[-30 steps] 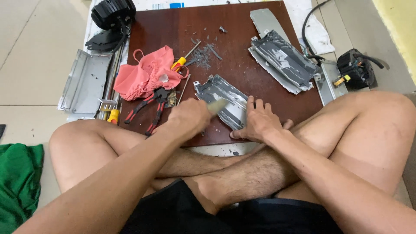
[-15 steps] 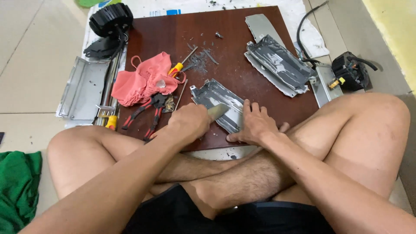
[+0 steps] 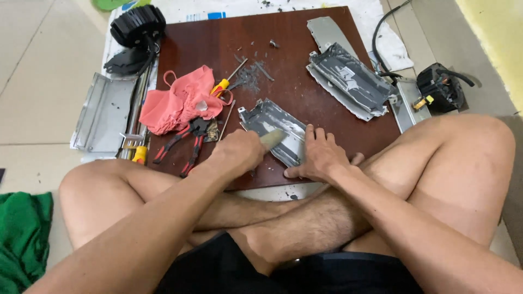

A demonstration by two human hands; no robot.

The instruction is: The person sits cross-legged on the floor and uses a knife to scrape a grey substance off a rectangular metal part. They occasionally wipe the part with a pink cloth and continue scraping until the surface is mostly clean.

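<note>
Head view, looking down on a person seated cross-legged on a tiled floor, a dark red-brown wooden board point(image 3: 283, 60) lying just ahead of the shins.

Left hand point(image 3: 239, 152): fingers closed in a fist round the handle of a flat-bladed tool point(image 3: 272, 139), likely a scraper or chisel. Its pale blade sticks out past the thumb and rests on a small grey metal panel point(image 3: 275, 122). Right hand point(image 3: 321, 155): fingers spread apart and pressed flat on the near right part of that same panel, pinning it to the board. Panel sits at the board's near edge, between the two hands, tilted diagonally.

Left of the hands, on the board: red-handled pliers point(image 3: 188, 144), touching a crumpled pink cloth point(image 3: 180, 103). A yellow-handled screwdriver point(image 3: 226, 84) pokes out beside the cloth, near a scatter of small metal scraps point(image 3: 251, 76).

Far right of the board: a larger dented grey metal cover point(image 3: 348, 79), well apart from the hands. Beyond the board's right edge, a black electrical part with cable point(image 3: 441, 87).

Off the left edge: a grey metal tray point(image 3: 103, 111), with a black round ribbed part point(image 3: 137, 24) further up. Green cloth point(image 3: 22, 239) on the floor by the left knee.
</note>
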